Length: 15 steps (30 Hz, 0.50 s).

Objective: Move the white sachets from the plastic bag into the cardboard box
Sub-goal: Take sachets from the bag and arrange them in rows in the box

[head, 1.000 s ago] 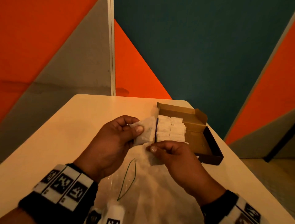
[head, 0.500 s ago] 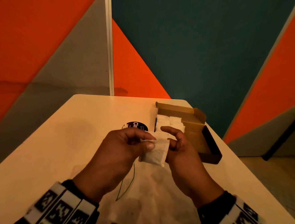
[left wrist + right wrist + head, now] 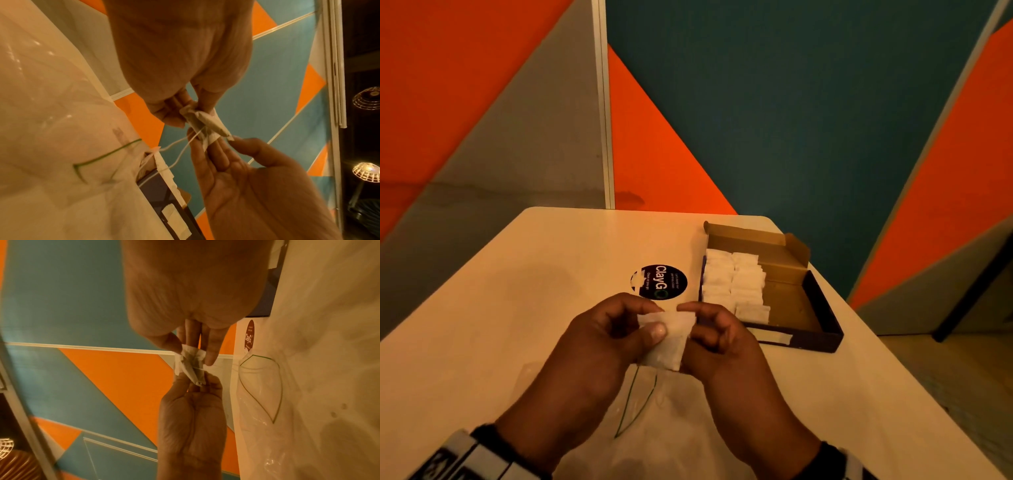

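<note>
White paper fills the gap between our two hands in the head view: a sachet held above the near part of the table. Our left hand pinches its left side between thumb and curled fingers, and our right hand pinches its right side the same way. Under our wrists lies the clear plastic bag, flat on the table, with a thin green line across it. Beyond and to the right sits the open cardboard box, with two rows of white sachets packed along its left side and bare cardboard on its right side. A round black sticker lies on the table just left of the box.

From the left wrist we see both hands meeting on the sachet, which is folded or crumpled between the fingertips, with thin white strings trailing down from it. The bag and a dark corner of the box lie to the left.

From the right wrist, the sachet is again pinched from both sides, the bag lying to the right on the table.
</note>
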Tool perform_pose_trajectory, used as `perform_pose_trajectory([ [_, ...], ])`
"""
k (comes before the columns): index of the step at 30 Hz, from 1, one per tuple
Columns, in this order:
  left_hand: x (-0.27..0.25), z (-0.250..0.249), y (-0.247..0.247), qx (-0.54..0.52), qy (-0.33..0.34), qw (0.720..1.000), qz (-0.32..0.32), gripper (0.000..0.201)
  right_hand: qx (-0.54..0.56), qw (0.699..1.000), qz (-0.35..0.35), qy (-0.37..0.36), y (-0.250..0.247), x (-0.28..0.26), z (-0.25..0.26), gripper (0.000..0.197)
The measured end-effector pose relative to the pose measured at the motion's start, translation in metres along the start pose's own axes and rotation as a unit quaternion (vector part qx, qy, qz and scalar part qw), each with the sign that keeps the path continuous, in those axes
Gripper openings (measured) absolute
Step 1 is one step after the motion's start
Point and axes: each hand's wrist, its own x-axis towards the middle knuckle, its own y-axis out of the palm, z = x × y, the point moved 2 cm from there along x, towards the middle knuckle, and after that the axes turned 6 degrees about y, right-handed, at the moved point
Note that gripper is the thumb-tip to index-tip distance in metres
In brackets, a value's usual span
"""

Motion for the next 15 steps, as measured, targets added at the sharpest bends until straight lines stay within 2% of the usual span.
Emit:
perform_pose_trajectory([
  [3, -0.001, -0.001, -0.007, -0.009, 0.01, 1.0, -0.025, 0.032, 0.009, 1.0, 0.002, 0.027, 0.0, -0.003, -0.001, 0.031],
  [6, -0.002, -0.003, -0.011, 0.008, 0.024, 0.999, -0.031, 0.031, -0.034, 0.999, -0.012, 0.04, 0.003, -0.005, -0.006, 0.023],
  [13, -0.005, -0.007, -0.007, 0.041, 0.016, 0.999, -0.019, 0.033, -0.138, 0.989, -0.024, 0.037, 0.003, -0.007, -0.002, 0.008],
  [15, -0.006, -0.014, -0.005, 0.072, 0.019, 0.997, -0.003, 0.033, -0.164, 0.985, -0.018, 0.041, 0.0, -0.006, 0.001, 0.011],
])
